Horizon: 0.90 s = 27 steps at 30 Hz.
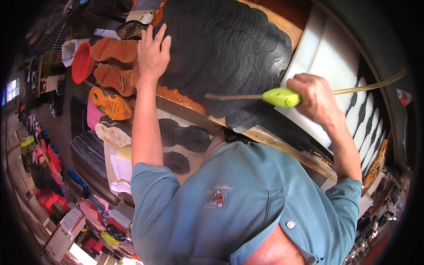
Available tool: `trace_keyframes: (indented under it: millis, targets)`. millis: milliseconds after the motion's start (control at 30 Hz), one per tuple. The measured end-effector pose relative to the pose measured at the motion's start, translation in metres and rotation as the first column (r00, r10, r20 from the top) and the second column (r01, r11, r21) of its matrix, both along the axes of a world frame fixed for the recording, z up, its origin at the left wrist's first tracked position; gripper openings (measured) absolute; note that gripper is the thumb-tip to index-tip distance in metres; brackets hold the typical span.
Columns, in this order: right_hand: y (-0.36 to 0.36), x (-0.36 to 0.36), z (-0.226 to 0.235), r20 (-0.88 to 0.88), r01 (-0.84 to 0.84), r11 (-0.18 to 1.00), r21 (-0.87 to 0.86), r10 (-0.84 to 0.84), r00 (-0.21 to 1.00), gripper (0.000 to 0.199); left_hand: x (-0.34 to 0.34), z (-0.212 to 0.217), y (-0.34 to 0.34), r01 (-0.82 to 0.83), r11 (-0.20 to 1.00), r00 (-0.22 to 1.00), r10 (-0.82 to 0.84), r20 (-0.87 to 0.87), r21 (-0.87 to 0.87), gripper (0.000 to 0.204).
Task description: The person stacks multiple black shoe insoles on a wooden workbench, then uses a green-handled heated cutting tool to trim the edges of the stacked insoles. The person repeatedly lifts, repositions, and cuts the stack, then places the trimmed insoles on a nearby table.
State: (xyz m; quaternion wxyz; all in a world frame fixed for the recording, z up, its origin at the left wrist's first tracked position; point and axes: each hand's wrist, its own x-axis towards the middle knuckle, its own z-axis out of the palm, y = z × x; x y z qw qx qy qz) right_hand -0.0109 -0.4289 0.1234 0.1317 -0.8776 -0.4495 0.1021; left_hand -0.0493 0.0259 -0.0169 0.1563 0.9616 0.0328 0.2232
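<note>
My left hand [152, 51] lies flat, fingers spread, on the left edge of a big overlapping spread of black sole pieces [229, 48] laid out on a wooden board [274, 139]. My right hand [316, 99] grips a yellow-green blow gun [280, 97]. Its thin nozzle [232, 96] points left across the lower part of the black pieces. A tan hose [371, 85] runs from the gun off to the right.
Orange shoe soles [112, 66] and a red disc [81, 62] lie left of my left hand. A fan [62, 26] stands at the upper left. Black sole parts [183, 137] rest on a lower board. White sheets [335, 62] with black cutouts lie to the right.
</note>
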Motion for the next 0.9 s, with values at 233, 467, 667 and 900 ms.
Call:
trace_keyframes:
  millis: [233, 467, 667, 900]
  targets:
    - [0.022, -0.007, -0.002, 0.054, 0.073, 0.997, 0.03, -0.074, 0.996, 0.011, 0.0, 0.002, -0.002, 0.007, 0.993, 1.0, -0.007, -0.004, -0.12, 0.049]
    - [-0.01, 0.009, 0.003, 0.125, 0.35, 0.937, -0.011, -0.346, 0.93, 0.01, 0.001, 0.002, -0.001, 0.031, 0.987, 1.0, -0.03, 0.006, -0.156, 0.056]
    - [-0.087, -0.008, 0.016, -0.067, 0.023, 0.988, -0.151, -0.034, 0.997, 0.015, 0.0, 0.001, 0.001, 0.04, 0.998, 0.999, -0.041, -0.021, -0.047, 0.057]
    - [-0.122, -0.017, 0.033, 0.057, 0.293, 0.938, -0.186, -0.287, 0.956, 0.017, 0.0, 0.002, 0.001, 0.026, 0.999, 0.999, -0.028, -0.044, -0.04, 0.057]
